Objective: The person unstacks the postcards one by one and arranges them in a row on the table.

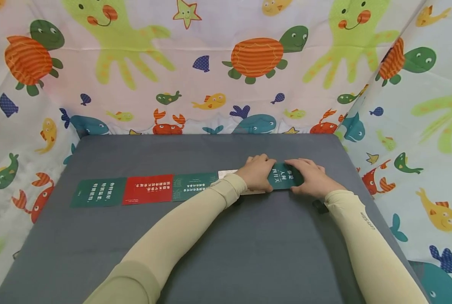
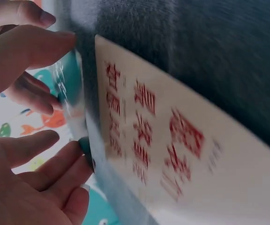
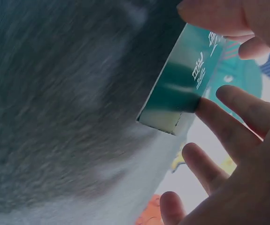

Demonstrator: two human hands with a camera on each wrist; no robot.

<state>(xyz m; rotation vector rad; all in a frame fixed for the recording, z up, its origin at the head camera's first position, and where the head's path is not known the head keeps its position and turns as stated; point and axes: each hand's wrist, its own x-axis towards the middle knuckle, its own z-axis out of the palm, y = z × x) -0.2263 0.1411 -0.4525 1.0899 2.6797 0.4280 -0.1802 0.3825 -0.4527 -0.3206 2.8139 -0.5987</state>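
Observation:
A dark green card (image 1: pixel 282 176) with white Chinese characters lies between my two hands at the right of the row. My left hand (image 1: pixel 257 172) holds it by its left end, thumb on the near edge and fingers on the far one. At its right end my right hand (image 1: pixel 310 177) pinches it; the right wrist view shows the green card (image 3: pixel 177 86) between thumb and fingertips, one corner raised toward the camera. A cream card (image 2: pixel 247 187) with red characters lies flat beside it, partly under my left wrist in the head view.
Leftward, the row continues with a patterned green card (image 1: pixel 191 185), a red card (image 1: pixel 147 190) and another green card (image 1: pixel 98 193). All lie on the grey tabletop (image 1: pixel 271 253). A curtain (image 1: pixel 210 55) printed with sea animals hangs behind and along the sides.

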